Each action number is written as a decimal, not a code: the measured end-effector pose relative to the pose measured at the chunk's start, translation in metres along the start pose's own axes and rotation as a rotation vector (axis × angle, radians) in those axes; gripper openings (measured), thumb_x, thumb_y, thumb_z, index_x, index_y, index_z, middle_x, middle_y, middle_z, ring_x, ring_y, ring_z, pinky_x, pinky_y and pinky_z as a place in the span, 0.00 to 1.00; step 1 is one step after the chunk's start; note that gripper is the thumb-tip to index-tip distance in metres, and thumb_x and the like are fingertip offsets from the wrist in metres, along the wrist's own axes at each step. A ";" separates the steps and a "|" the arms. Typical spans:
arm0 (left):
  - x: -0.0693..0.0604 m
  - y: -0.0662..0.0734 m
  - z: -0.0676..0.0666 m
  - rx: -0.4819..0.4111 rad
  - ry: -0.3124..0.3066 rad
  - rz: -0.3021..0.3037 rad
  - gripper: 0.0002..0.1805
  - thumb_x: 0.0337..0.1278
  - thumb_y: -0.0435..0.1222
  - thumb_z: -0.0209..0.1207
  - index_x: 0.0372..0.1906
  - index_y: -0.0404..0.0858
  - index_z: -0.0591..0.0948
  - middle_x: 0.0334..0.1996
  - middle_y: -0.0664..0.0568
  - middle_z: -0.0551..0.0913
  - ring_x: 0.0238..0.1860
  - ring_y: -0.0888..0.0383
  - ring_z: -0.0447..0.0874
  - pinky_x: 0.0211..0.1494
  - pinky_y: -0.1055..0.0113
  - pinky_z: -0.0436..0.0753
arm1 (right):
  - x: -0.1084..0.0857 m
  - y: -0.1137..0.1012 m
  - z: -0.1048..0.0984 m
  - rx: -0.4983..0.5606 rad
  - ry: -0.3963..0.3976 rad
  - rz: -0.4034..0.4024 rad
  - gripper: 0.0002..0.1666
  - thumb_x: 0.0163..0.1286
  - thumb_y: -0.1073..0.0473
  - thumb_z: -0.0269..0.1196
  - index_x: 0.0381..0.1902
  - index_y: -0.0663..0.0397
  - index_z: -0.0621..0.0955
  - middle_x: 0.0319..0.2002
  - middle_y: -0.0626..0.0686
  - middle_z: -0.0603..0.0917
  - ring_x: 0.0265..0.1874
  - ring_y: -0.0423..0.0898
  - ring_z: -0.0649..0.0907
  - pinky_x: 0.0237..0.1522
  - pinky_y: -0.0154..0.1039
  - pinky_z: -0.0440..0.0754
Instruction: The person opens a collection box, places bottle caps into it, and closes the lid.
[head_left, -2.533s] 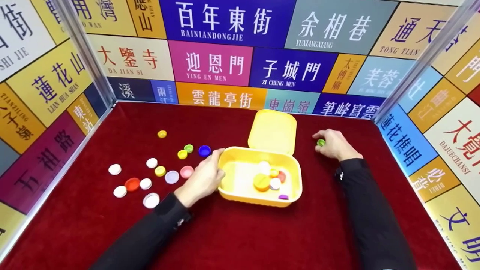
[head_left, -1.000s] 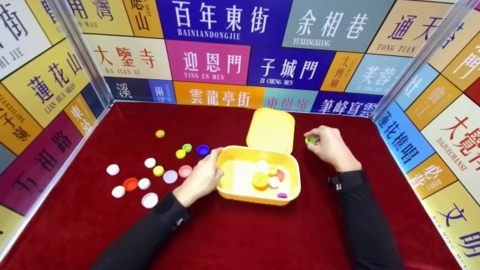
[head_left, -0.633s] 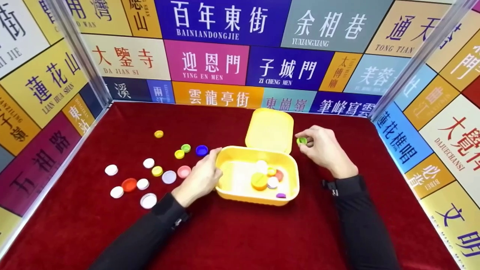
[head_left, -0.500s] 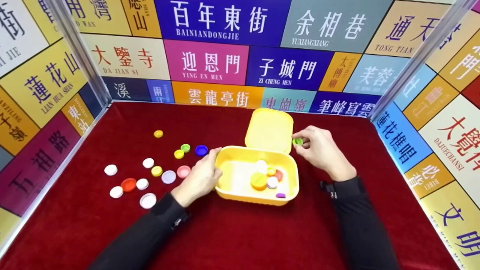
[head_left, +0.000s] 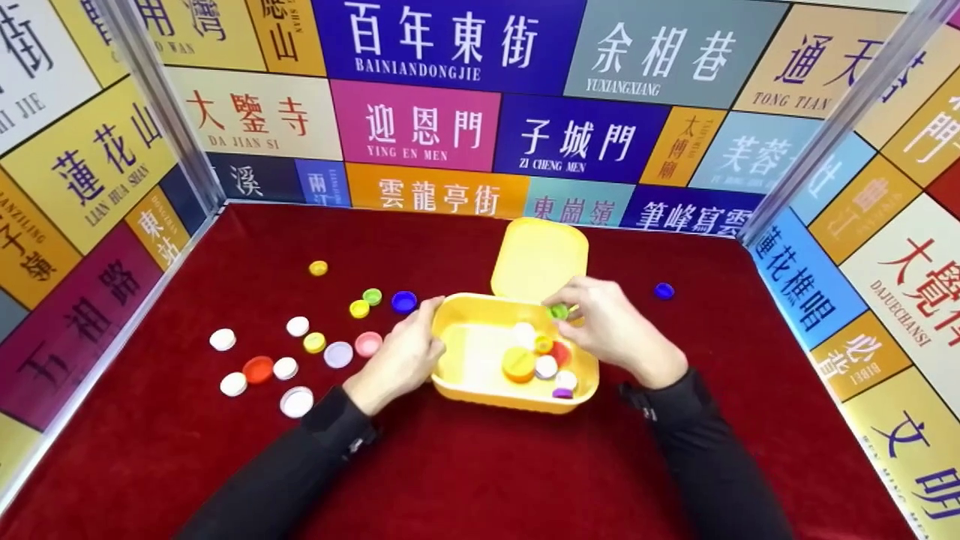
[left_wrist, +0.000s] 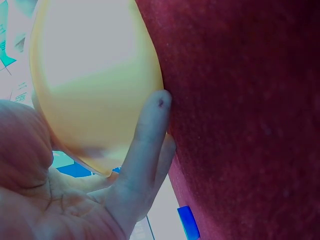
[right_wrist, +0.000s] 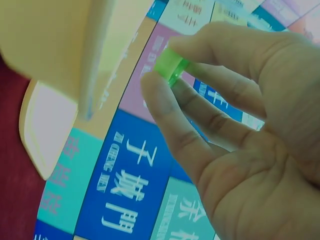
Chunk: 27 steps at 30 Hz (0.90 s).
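Note:
My left hand [head_left: 403, 355] grips the left end of a yellow plastic box [head_left: 480, 400]. Its fingers [left_wrist: 152, 130] lie along the outer wall in the left wrist view. Above the box's back right corner, my right hand [head_left: 611, 326] pinches a green bottle cap [head_left: 558, 310] between thumb and fingertips. The same green cap [right_wrist: 170, 64] shows clearly in the right wrist view, clear of the box wall. Inside the box are several caps, among them an orange cap [head_left: 518, 364], a white cap [head_left: 546, 366] and a purple cap [head_left: 562, 393].
A yellow lid [head_left: 538, 255] lies behind the box. Several loose caps spread over the red cloth on the left, including a red cap [head_left: 259, 369] and a blue cap [head_left: 403, 301]. Another blue cap [head_left: 664, 290] lies to the right. Printed panels [head_left: 420, 124] wall the table.
My right hand has carried the green cap leftward from the cloth to above the box. A white cap now shows beside the purple one, and a blue cap shows at right. The left hand stays put.

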<state>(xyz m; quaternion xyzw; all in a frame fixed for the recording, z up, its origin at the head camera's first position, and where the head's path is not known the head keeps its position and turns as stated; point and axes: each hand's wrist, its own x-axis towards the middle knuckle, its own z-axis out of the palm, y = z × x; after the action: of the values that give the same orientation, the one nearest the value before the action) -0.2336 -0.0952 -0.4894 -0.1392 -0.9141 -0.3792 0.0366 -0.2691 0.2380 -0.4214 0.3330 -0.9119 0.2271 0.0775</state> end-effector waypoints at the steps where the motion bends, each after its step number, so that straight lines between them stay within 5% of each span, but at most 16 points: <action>1: 0.000 0.000 0.000 0.001 -0.003 -0.005 0.36 0.77 0.26 0.59 0.87 0.32 0.69 0.75 0.31 0.85 0.68 0.36 0.91 0.74 0.41 0.90 | 0.000 -0.002 0.003 0.005 -0.017 -0.009 0.16 0.72 0.67 0.80 0.57 0.60 0.96 0.48 0.60 0.95 0.46 0.56 0.94 0.51 0.53 0.98; 3: 0.000 0.001 0.000 0.002 -0.006 -0.010 0.36 0.78 0.26 0.59 0.87 0.33 0.69 0.75 0.31 0.85 0.69 0.36 0.91 0.75 0.41 0.90 | 0.000 0.015 0.021 0.045 -0.037 -0.063 0.17 0.74 0.63 0.80 0.58 0.57 0.96 0.49 0.57 0.95 0.46 0.54 0.93 0.52 0.50 0.97; 8: 0.000 0.000 0.000 -0.004 -0.010 -0.007 0.37 0.77 0.25 0.59 0.87 0.32 0.69 0.76 0.30 0.84 0.70 0.36 0.90 0.76 0.41 0.89 | -0.002 0.005 0.032 0.050 -0.111 -0.083 0.17 0.75 0.62 0.80 0.59 0.56 0.96 0.50 0.56 0.95 0.47 0.54 0.90 0.52 0.49 0.94; 10: 0.000 -0.001 0.001 -0.006 -0.009 -0.008 0.37 0.77 0.25 0.59 0.87 0.32 0.69 0.77 0.30 0.84 0.70 0.36 0.90 0.76 0.41 0.89 | -0.002 -0.020 0.023 0.018 -0.153 -0.033 0.17 0.74 0.66 0.80 0.59 0.58 0.95 0.51 0.59 0.95 0.49 0.57 0.90 0.55 0.52 0.94; 14: 0.001 -0.001 0.001 -0.001 -0.011 -0.012 0.37 0.78 0.25 0.59 0.87 0.32 0.68 0.77 0.31 0.83 0.71 0.36 0.90 0.77 0.42 0.89 | -0.003 -0.022 0.026 0.019 -0.197 0.019 0.20 0.74 0.64 0.81 0.62 0.58 0.94 0.55 0.59 0.95 0.54 0.57 0.90 0.62 0.54 0.95; 27: -0.001 -0.001 0.000 0.002 0.002 0.023 0.36 0.76 0.25 0.59 0.86 0.31 0.69 0.74 0.30 0.85 0.67 0.36 0.91 0.73 0.41 0.90 | -0.002 -0.018 0.025 0.007 -0.171 -0.024 0.19 0.75 0.67 0.79 0.61 0.60 0.94 0.54 0.62 0.95 0.50 0.60 0.90 0.52 0.49 0.93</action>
<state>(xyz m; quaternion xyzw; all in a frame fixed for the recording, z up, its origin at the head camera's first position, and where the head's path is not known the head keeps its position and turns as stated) -0.2331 -0.0962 -0.4899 -0.1490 -0.9127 -0.3781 0.0421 -0.2556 0.2157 -0.4376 0.3624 -0.9103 0.1999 0.0011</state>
